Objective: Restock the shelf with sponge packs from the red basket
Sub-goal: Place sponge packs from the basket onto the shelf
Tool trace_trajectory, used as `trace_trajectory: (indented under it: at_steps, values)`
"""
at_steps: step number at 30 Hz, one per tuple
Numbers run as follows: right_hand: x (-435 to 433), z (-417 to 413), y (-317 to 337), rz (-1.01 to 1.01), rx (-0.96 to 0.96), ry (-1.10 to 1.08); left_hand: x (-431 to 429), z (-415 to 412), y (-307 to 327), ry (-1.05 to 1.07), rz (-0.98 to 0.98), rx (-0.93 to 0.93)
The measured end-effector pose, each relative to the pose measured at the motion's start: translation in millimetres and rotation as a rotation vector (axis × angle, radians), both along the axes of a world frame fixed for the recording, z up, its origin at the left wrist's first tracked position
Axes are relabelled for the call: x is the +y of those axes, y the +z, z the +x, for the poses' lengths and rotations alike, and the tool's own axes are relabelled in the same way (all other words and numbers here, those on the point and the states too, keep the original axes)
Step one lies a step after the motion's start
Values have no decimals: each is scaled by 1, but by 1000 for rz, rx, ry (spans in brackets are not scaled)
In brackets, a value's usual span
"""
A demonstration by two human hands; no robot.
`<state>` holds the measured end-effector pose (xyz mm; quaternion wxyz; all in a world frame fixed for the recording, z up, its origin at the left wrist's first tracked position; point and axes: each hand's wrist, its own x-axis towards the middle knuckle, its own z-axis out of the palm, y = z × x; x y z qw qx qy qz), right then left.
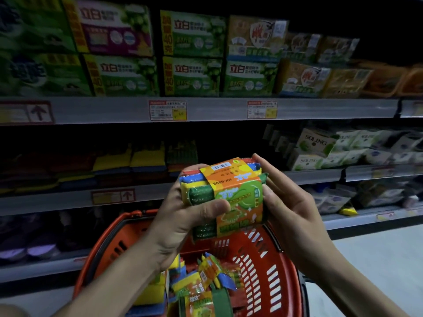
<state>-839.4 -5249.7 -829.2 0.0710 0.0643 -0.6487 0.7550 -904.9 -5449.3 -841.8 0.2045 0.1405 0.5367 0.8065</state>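
Observation:
A sponge pack (pixel 225 184) with an orange and green label is held up in front of the shelf, above the red basket (pixel 270 266). My left hand (pixel 183 216) grips its left end, thumb curled over the front. My right hand (pixel 288 200) holds the right end with its fingers along the side. More sponge packs (pixel 201 284) lie loose in the basket below. On the dark middle shelf (pixel 68 199) behind, stacked sponge packs (pixel 146 161) in yellow, blue and red stand in rows.
Green and yellow soap boxes (pixel 192 53) fill the top shelf. White packs (pixel 325 149) sit on the middle shelf at right. Price tags (pixel 167 110) hang on the shelf rail. A pale floor (pixel 377 252) shows at lower right.

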Motion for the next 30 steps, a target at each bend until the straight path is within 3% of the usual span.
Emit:
trace_trajectory:
  at_steps: [4, 7, 11, 16, 21, 25, 30]
  values:
    - [-2, -2, 2, 1, -25, -49, 4, -1, -4, 55, -63, 7]
    - [-1, -8, 3, 12, -102, -114, 5, -1, -3, 112, -98, -114]
    - [5, -17, 2, 17, -226, -197, 1, -7, 0, -45, -175, -184]
    - [8, -25, -2, 17, -267, -289, -4, -11, -4, -30, -310, -175]
    - [-2, -29, -14, -301, -394, -233, 5, -9, -9, 120, -162, -248]
    - [-17, -27, -25, -394, -423, -79, 16, -3, -16, 136, -69, -261]
    - [-22, -29, -34, -459, -371, -134, 29, 5, -19, 111, -35, -276]
